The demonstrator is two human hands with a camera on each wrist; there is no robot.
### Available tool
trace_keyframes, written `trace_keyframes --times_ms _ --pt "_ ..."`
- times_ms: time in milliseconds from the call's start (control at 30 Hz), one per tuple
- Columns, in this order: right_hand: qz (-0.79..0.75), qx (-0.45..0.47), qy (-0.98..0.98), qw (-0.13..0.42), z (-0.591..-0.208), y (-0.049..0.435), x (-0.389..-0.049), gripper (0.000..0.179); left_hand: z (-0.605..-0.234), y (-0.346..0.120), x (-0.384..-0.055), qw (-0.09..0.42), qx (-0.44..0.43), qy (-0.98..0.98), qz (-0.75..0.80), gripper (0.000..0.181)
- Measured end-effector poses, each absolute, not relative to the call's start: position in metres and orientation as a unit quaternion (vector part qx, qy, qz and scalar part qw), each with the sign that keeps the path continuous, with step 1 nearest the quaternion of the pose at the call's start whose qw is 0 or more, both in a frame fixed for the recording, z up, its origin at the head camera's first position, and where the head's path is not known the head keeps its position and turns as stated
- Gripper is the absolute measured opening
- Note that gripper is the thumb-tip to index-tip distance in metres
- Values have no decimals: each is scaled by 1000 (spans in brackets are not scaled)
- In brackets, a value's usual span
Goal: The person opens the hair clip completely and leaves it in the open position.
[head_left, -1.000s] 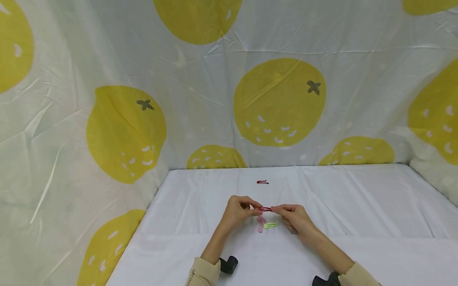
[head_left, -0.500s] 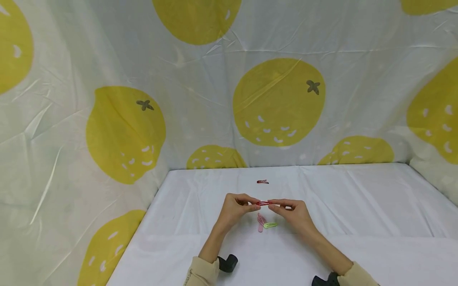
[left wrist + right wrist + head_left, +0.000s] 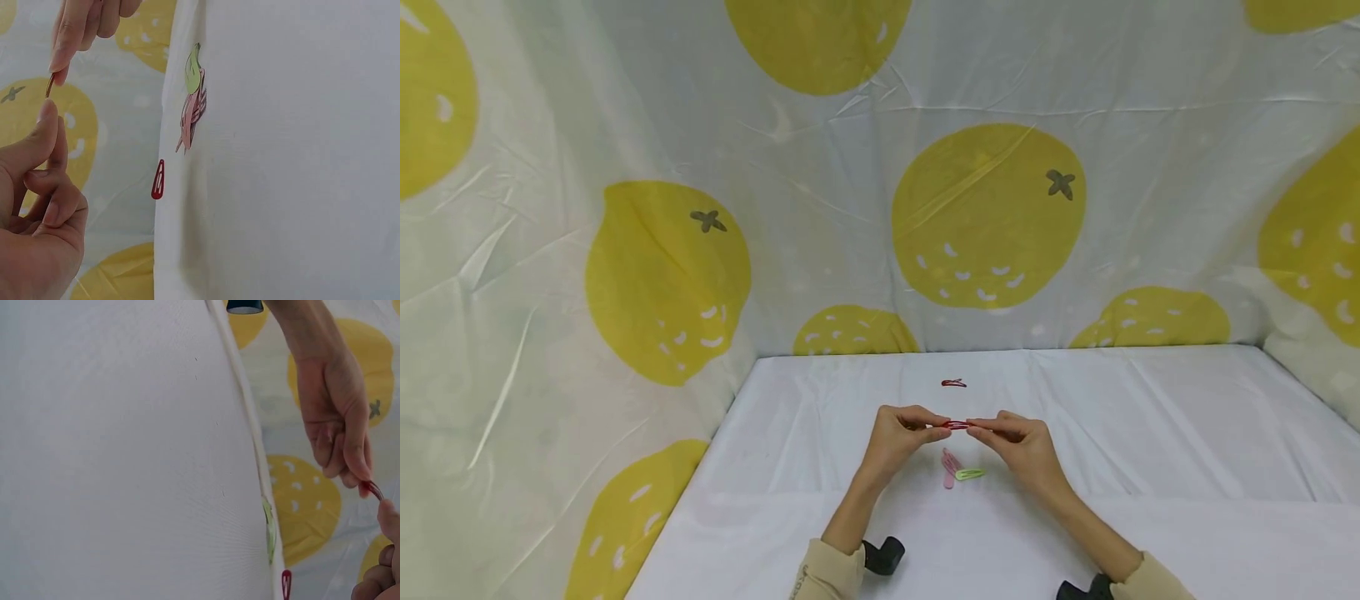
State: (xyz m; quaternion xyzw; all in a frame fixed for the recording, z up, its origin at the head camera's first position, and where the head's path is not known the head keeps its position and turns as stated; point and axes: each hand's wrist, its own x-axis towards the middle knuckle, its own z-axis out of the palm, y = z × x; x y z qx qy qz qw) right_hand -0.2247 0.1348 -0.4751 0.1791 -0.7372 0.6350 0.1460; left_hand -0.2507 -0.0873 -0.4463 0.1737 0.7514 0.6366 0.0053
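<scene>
The red hair clip [image 3: 956,425] is located above the surface [image 3: 820,417], clear of it, between the two hands. The left hand [image 3: 897,437] pinches the 9 o'clock end between thumb and forefinger; the right hand [image 3: 1027,448] pinches the 3 o'clock end in the same manner. This two-ended pinch presumably steadies the part, leaves its middle exposed and permits force at either end. In the head view the long axis runs 9 to 3 o'clock, nearly level. Which way the narrow tip points cannot be told, as fingertips cover both ends. The right wrist view shows a slight bow; whether this is natural shape or flexing is not determinable. A second red clip [image 3: 954,383] lies at 12 o'clock from the held part, its broad end toward 9 o'clock. Pink clips [image 3: 948,481] lie overlapping near 6 o'clock, and a green clip [image 3: 970,474] meets them at 5 o'clock, its long axis nearly 9 to 3; this grouping likely keeps them within easy reach.
</scene>
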Motion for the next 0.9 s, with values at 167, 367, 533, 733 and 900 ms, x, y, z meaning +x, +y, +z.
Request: trace_keyframes --times_ms 167,367,533,733,900 --pt "624 184 -741 165 -475 136 -224 12 -446 -84 -249 10 176 747 641 13" --pt "620 180 -742 181 -476 134 -224 7 -448 -82 -250 2 183 749 637 13" --pt "614 170 -752 167 -474 133 -224 4 -448 -82 -249 1 183 755 630 12" --pt "608 165 -767 122 -470 133 -222 8 -445 -81 -248 4 188 763 619 9" --pt "620 157 -764 86 -468 133 -223 14 -442 -82 -247 16 189 755 627 10"
